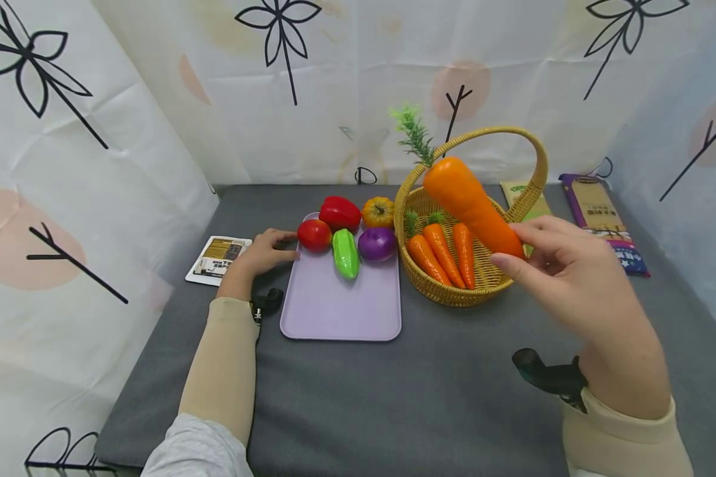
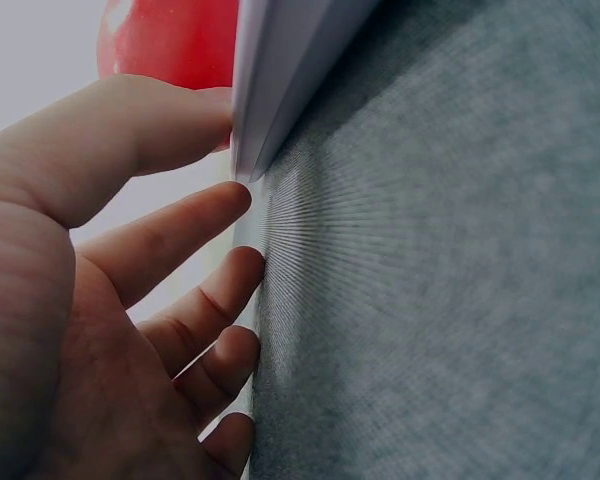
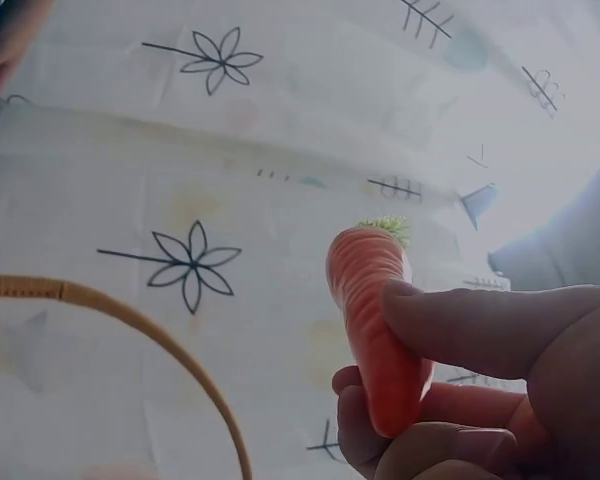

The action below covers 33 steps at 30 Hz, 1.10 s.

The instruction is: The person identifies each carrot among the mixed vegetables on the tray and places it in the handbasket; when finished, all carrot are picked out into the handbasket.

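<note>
My right hand [image 1: 591,291] pinches a large orange carrot [image 1: 468,202] by its narrow end, thumb on one side and fingers on the other. The carrot is raised above a woven basket [image 1: 453,298], tilted, its green top pointing up and left. Three smaller carrots [image 1: 443,252] lie inside the basket. At the left edge of a lilac tray [image 1: 340,311], my left hand [image 1: 261,255] rests with its thumb touching the rim [image 2: 255,120] and its fingers loosely extended. Beside that thumb sits a tomato [image 1: 314,236] on the tray.
Also on the tray are a red pepper [image 1: 340,213], a green pepper [image 1: 345,254] and a purple onion [image 1: 377,244]. A small pumpkin [image 1: 378,212] stands by the basket's arched handle [image 1: 543,162]. A printed card [image 1: 217,258] lies left; a purple packet [image 1: 602,218] lies right.
</note>
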Tool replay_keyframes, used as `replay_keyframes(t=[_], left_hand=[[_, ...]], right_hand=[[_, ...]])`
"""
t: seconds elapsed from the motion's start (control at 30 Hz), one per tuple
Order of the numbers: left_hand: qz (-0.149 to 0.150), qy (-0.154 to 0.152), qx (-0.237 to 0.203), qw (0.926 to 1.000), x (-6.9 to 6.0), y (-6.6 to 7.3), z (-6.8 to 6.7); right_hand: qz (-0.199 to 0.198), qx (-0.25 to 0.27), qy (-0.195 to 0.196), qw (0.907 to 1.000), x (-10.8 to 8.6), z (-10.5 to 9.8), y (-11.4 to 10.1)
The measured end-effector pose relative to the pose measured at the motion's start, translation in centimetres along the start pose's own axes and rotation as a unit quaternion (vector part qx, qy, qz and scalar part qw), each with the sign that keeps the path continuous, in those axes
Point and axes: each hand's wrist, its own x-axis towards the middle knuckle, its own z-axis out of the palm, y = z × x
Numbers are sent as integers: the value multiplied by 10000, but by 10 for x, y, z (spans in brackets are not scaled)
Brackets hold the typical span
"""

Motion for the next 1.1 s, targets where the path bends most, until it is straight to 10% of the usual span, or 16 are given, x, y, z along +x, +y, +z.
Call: replay_keyframes(t=[0.57,0.8,1.1], left_hand=[[9,26,11,10000,-3,3,0],[32,76,65,9999,-2,4,0],[54,36,87,9999,1,0,1]], right_hand=[[937,-539,413,9933,-19,-59,39],[1755,-1668,-581,9685,-10,-69,63],[2808,-1427,-2514,9152,12,-55,100]])
